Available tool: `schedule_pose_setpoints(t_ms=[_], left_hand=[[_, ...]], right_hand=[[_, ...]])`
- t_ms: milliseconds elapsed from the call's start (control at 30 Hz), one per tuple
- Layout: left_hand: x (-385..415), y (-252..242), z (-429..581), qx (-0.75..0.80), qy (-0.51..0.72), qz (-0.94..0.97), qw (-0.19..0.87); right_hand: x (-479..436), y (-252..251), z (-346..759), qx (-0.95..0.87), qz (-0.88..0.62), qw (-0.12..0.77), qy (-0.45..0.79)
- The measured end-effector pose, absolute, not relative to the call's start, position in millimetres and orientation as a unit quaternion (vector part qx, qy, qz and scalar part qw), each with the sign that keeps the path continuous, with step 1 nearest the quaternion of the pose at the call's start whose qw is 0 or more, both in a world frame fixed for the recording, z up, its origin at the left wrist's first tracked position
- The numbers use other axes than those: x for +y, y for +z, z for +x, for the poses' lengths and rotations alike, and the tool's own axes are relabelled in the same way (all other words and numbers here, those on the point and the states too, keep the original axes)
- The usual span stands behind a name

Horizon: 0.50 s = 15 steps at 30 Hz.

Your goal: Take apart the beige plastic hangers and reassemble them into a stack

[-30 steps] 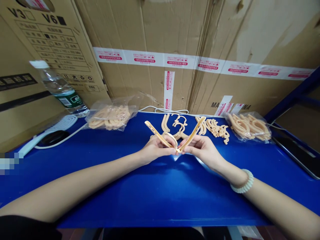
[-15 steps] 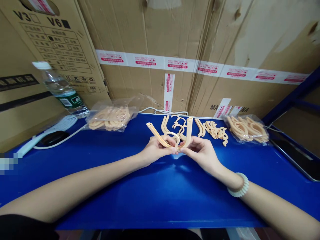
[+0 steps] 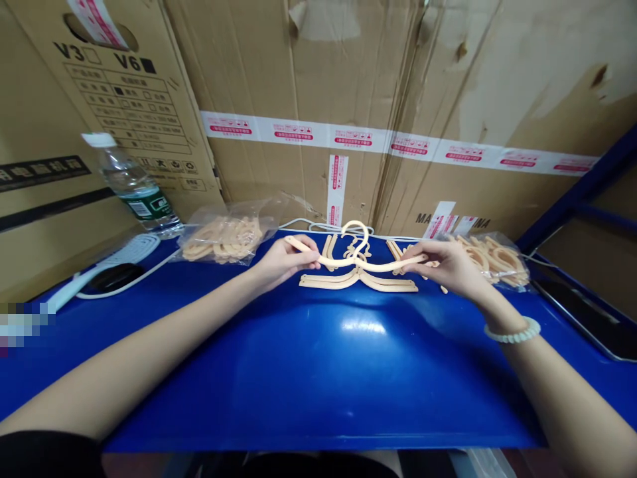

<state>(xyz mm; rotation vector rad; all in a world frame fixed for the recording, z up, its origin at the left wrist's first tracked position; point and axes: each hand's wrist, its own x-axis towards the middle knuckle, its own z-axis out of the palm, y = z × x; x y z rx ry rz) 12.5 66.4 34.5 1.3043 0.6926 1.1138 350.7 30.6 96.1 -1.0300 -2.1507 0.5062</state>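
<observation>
Gripping a beige clothes hanger [image 3: 355, 261] by its opposite arms with the left hand [image 3: 283, 264] and the right hand [image 3: 445, 264]. Stretches crosswise midway between them, hook uppermost, near the other hangers [image 3: 388, 285] lying on the blue desk [image 3: 318, 378].

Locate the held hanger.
In the head view, the held hanger spans from left hand to right hand just right of centre, pictured just above other hanger pieces on the blue table.
</observation>
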Motion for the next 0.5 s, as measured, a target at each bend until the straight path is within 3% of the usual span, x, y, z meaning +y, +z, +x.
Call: schedule_pose_setpoints(t_ms=[100, 167, 300, 500], left_hand=[[83, 34, -8, 0.334, 0.463, 0.607, 0.553], [89, 35, -19, 0.362, 0.415, 0.659, 0.513], [90, 40, -31, 0.364, 0.308, 0.777, 0.411], [88, 44, -25, 0.238, 0.228, 0.913, 0.24]], right_hand=[[37, 95, 360, -0.879, -0.394, 0.266, 0.043], [38, 95, 361, -0.896, -0.383, 0.223, 0.012], [35, 98, 357, -0.914, -0.373, 0.146, 0.07], [32, 94, 354, -0.892, -0.423, 0.018, 0.16]])
